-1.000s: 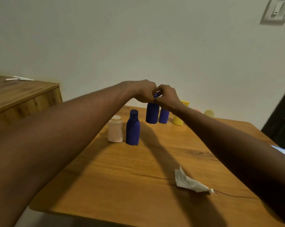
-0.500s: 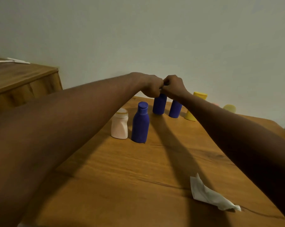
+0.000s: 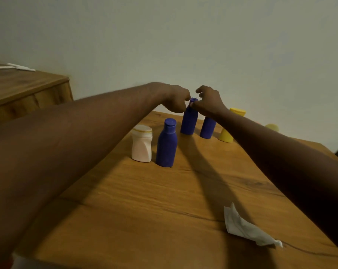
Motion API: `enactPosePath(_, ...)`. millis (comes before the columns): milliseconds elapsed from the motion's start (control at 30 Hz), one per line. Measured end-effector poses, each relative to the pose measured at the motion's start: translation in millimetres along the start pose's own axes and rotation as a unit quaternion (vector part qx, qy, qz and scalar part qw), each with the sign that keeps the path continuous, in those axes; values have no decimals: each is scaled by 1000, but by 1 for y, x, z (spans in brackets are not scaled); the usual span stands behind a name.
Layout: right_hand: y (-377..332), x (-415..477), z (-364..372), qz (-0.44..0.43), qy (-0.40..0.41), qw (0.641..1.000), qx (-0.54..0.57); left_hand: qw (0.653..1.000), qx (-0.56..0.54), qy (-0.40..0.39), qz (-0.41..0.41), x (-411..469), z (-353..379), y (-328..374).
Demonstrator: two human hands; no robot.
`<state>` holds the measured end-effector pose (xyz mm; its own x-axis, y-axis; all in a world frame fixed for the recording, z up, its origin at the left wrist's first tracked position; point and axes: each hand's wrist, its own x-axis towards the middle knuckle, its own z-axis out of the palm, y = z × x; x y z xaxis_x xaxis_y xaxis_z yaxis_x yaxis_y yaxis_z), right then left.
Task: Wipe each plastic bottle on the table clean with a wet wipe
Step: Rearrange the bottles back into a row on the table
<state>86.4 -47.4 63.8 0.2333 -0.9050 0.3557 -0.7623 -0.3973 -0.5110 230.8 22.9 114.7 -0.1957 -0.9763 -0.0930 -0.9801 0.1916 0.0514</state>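
Note:
Both my hands meet at the cap of a far blue bottle (image 3: 188, 123) standing upright on the wooden table (image 3: 144, 210). My left hand (image 3: 175, 99) has curled fingers pinching the cap from the left. From the right, my right hand (image 3: 208, 102) presses its thumb on the neck and arches its fingers over the cap. A second blue bottle (image 3: 207, 128) stands just right of it, partly behind my right wrist. Nearer me stand a third blue bottle (image 3: 166, 144) and a white bottle (image 3: 142, 144). A crumpled white wet wipe (image 3: 243, 228) lies alone at the front right.
A yellow bottle (image 3: 226, 134) stands behind my right forearm, and another yellow top (image 3: 271, 127) shows near the wall. A wooden cabinet (image 3: 24, 88) with thin white items (image 3: 16, 67) on it stands at the left. The table's front edge is close to me.
My hands, pressed together over the cap before, have parted slightly, so the blue cap shows between them. The view has tilted down a little.

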Motion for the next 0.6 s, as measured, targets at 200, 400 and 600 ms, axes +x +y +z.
enactPosePath(200,-28,-30,-31,-44,4,998,38,999,-21,35,1,-35,-20,-4)
enactPosePath(400,-59,-84,-48,-124,-109,982,94,996,-47,81,2,-84,-28,-12)
enactPosePath(600,-66,-121,-33,-104,-195,968,120,995,-67,77,1,-125,-8,-12)
